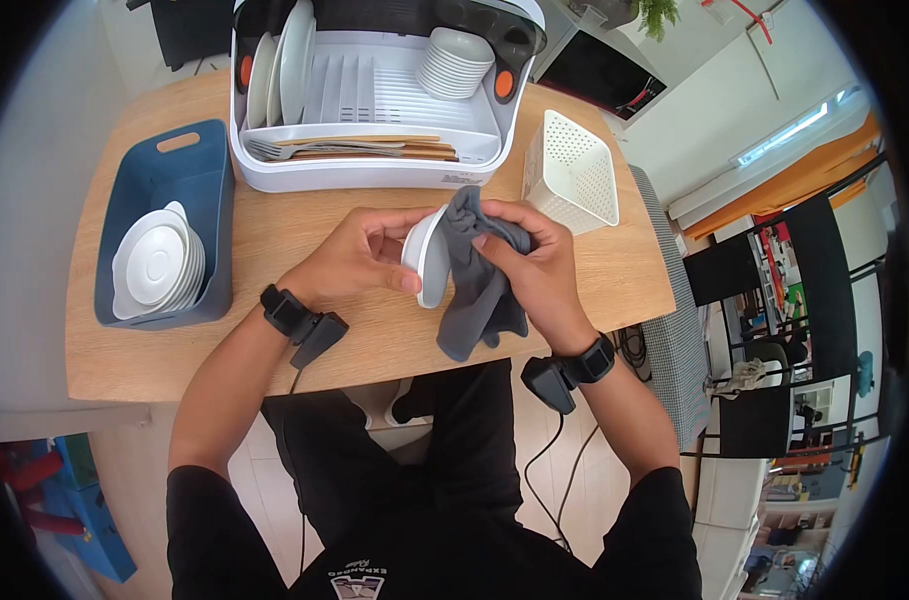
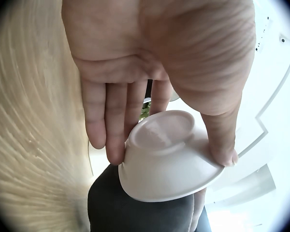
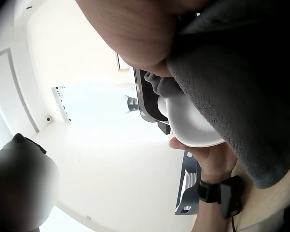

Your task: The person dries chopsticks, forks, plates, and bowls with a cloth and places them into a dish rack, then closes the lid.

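Observation:
Over the front of the table, a small white bowl (image 1: 427,262) is tipped on its side in my left hand (image 1: 350,255). The left wrist view shows the thumb at one side of the bowl (image 2: 166,169) and the fingertips at the other, its foot ring facing the palm. My right hand (image 1: 543,270) grips a bunched grey cloth (image 1: 467,295), the thumb lying over it. The cloth meets the open side of the bowl, and its loose end hangs down. In the right wrist view the cloth (image 3: 246,96) covers part of the bowl's inside (image 3: 191,123).
A blue bin (image 1: 220,215) with stacked white dishes (image 1: 160,262) stands at left. Behind the hands is a white dish rack (image 1: 375,178) with plates, a stack of small bowls (image 1: 457,62) and cutlery with chopsticks. A perforated white basket (image 1: 580,180) stands at right.

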A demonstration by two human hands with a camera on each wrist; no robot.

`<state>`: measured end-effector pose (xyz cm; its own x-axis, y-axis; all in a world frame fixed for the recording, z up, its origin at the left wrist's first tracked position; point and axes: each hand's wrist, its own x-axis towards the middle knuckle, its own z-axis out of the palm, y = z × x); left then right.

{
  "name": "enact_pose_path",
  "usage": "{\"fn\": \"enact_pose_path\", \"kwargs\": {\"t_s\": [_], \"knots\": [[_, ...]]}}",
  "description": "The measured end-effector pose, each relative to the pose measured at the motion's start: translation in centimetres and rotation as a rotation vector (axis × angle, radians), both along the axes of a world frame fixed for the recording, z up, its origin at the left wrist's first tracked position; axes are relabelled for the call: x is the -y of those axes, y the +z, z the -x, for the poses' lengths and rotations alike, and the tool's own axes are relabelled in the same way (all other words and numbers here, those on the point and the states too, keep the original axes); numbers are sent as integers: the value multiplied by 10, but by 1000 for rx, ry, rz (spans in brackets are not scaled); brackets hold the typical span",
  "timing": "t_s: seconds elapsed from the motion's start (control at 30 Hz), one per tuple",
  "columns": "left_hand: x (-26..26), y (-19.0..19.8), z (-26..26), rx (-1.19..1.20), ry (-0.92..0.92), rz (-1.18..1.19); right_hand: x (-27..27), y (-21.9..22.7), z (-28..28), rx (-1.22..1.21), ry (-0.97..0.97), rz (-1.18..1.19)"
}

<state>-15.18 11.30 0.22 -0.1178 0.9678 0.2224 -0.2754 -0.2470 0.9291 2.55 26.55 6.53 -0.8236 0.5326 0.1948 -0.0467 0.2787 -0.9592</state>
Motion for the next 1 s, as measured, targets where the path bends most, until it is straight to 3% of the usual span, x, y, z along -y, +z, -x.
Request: {"fn": "enact_pose_path", "kwargs": {"t_s": [0.07, 0.13, 0.23, 0.47, 0.67, 0.87, 1.0], "knots": [[0, -2, 0, 14, -9, -15, 1, 4, 0, -62, -5, -76], [0, -2, 1, 26, -15, -29, 0, 7, -2, -18, -40, -377], [0, -1, 1, 44, 2, -46, 1, -2, -3, -25, -37, -554], [-2, -8, 3, 31, 57, -52, 18, -8, -8, 89, 116, -510], [-3, -5, 1, 26, 50, -40, 21, -9, -2, -63, 152, -307], [-3, -11, 2, 12, -23, -30, 18, -5, 0, -90, 70, -509], [-4, -10, 2, 40, -62, -7, 11, 2, 1, -90, 38, -836]]}}
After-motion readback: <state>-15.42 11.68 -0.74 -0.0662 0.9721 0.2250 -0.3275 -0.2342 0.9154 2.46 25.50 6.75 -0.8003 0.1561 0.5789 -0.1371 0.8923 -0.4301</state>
